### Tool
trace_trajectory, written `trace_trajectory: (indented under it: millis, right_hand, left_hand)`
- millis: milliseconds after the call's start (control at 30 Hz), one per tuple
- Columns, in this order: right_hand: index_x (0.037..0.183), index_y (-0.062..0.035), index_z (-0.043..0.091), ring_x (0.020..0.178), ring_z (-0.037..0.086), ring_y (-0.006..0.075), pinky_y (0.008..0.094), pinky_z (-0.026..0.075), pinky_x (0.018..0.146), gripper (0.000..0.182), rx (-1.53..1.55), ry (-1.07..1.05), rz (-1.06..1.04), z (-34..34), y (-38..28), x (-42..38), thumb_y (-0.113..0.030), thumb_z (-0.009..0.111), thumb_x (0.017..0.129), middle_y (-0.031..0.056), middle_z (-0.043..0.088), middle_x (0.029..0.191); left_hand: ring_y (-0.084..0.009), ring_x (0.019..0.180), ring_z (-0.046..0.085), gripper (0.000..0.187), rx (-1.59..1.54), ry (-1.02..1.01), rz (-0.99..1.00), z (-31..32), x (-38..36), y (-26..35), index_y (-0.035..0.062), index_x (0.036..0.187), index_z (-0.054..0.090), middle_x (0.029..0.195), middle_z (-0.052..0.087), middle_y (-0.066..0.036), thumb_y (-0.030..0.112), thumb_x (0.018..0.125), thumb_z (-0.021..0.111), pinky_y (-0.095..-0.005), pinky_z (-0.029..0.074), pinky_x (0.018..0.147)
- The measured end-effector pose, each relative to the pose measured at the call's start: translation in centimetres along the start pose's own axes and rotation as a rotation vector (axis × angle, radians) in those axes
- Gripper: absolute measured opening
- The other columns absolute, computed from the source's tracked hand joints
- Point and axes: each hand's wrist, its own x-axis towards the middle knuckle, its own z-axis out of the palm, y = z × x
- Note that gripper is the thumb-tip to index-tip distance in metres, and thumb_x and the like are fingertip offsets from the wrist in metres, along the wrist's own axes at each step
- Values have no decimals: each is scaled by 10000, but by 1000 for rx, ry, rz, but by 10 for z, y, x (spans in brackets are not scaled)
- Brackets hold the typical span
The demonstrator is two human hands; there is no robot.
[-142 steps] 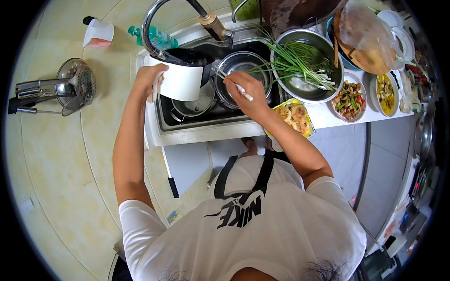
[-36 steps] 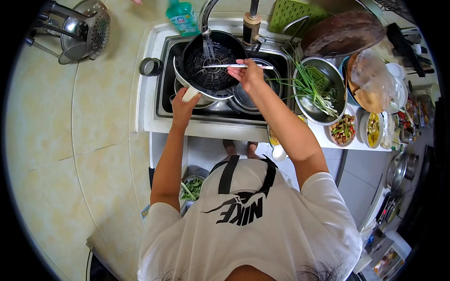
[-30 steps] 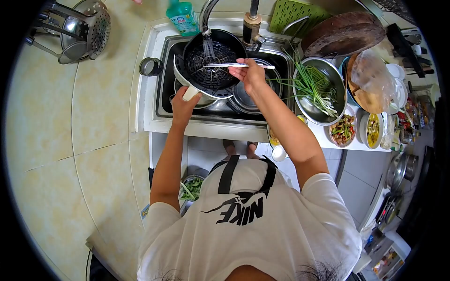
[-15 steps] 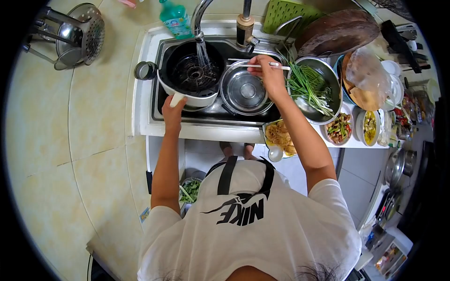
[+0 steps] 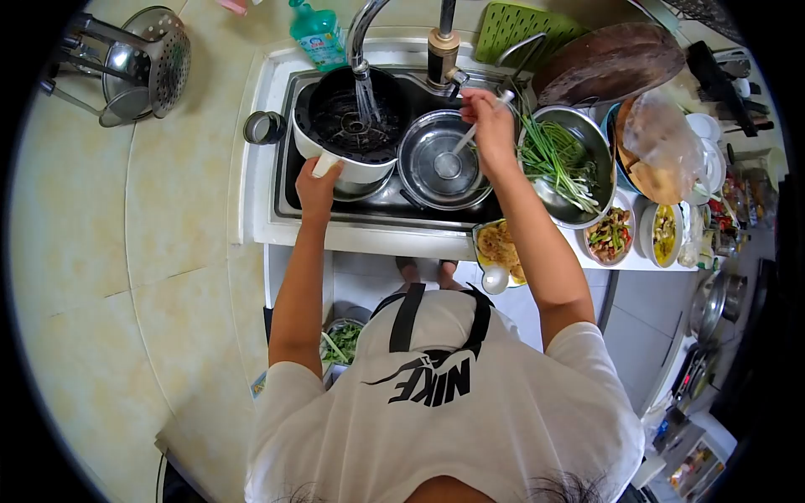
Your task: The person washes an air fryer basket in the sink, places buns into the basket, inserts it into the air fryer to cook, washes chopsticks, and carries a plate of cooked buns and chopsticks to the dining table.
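My left hand (image 5: 317,189) is closed round the short handle of a white pot (image 5: 356,173) with a dark inside, tilted in the sink under running water (image 5: 366,102). With my right hand (image 5: 490,126) I grip white chopsticks (image 5: 466,139), closed near their upper end, above a shallow metal pan (image 5: 413,173) in the sink. To the right of that hand, a steel bowl (image 5: 592,145) holds long green onions (image 5: 549,157). The faucet (image 5: 356,49) arches over the pot.
A green soap bottle (image 5: 319,40) stands behind the sink, a small dark cup (image 5: 264,127) at its left edge. Dishes of food (image 5: 610,235) line the right counter. Behind the bowl lean a round wooden board (image 5: 608,63) and a green board (image 5: 521,33).
The chopsticks have swung from lying nearly level to slanting down toward the pan. My right hand has risen slightly, and the pot has shifted a little to the right.
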Motion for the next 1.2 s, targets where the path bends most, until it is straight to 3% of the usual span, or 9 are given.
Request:
trace_trajectory:
  millis: [33, 200, 333, 433, 567, 733, 867, 1100, 1200]
  right_hand:
    - [982, -4, 648, 639, 561, 123, 251, 447, 582, 201, -2, 46, 81, 7, 7, 6, -120, 494, 922, 72, 623, 833]
    - [1122, -10, 557, 570, 594, 168, 269, 444, 454, 240, 37, 270, 361, 23, 53, 43, -133, 478, 932, 95, 594, 913]
    - [1154, -12, 463, 607, 641, 228, 278, 455, 415, 256, 163, 298, 631, 21, 109, 82, -122, 468, 923, 112, 577, 892]
    - [1170, -33, 457, 619, 643, 233, 277, 461, 420, 263, 224, 422, 620, 22, 136, 104, -99, 451, 915, 119, 579, 910]
    - [1225, -75, 469, 547, 623, 214, 288, 454, 396, 344, 102, 286, 543, 12, 163, 128, -49, 385, 892, 127, 597, 851]
    - [1030, -34, 522, 571, 643, 205, 283, 450, 408, 159, 224, 246, 637, 17, 165, 127, -42, 439, 895, 108, 616, 840]
    - [1042, -39, 520, 678, 644, 193, 282, 474, 485, 212, 129, 132, 669, 18, 152, 120, 33, 434, 861, 116, 648, 882]
    - [1036, 10, 513, 636, 657, 224, 263, 423, 414, 169, 292, 217, 666, 30, 67, 63, -44, 464, 883, 121, 598, 922]
    - [1210, 2, 541, 715, 658, 186, 262, 421, 508, 346, 106, -36, 237, 50, 12, 25, -116, 551, 885, 86, 582, 856]
  left_hand:
    - [-119, 751, 568, 305, -3, -10, 8, 2, 0, 2, -24, 945, 641, 834, 641, -48, 173, 746, 762, -272, 458, 689]
    - [-100, 763, 559, 284, -113, -3, -27, 4, -11, 23, -21, 971, 630, 855, 632, -25, 135, 766, 748, -244, 449, 693]
    - [-66, 726, 516, 249, -218, -11, -69, -6, -13, 10, 26, 970, 628, 833, 604, 8, 130, 771, 735, -228, 401, 647]
    - [-68, 725, 519, 242, -166, -29, -79, -13, -17, 7, 23, 967, 624, 831, 602, 11, 125, 775, 729, -226, 401, 650]
    - [-70, 742, 525, 249, -156, -11, -104, -16, -21, 4, 18, 973, 620, 833, 602, 10, 122, 775, 730, -226, 408, 674]
    - [-75, 753, 527, 254, -201, -4, -108, -21, -28, 8, 10, 967, 625, 833, 603, 10, 122, 770, 738, -226, 411, 687]
    - [-73, 741, 505, 234, -111, 5, -109, -26, -31, 9, 8, 928, 617, 813, 587, 10, 137, 776, 740, -226, 407, 670]
    - [-95, 748, 533, 271, 19, 5, -106, -33, -38, 17, -5, 944, 627, 823, 613, -18, 154, 759, 745, -250, 427, 679]
    - [-101, 744, 539, 287, 26, 9, -135, -36, -42, 14, -7, 942, 631, 812, 620, -28, 173, 752, 749, -254, 430, 680]
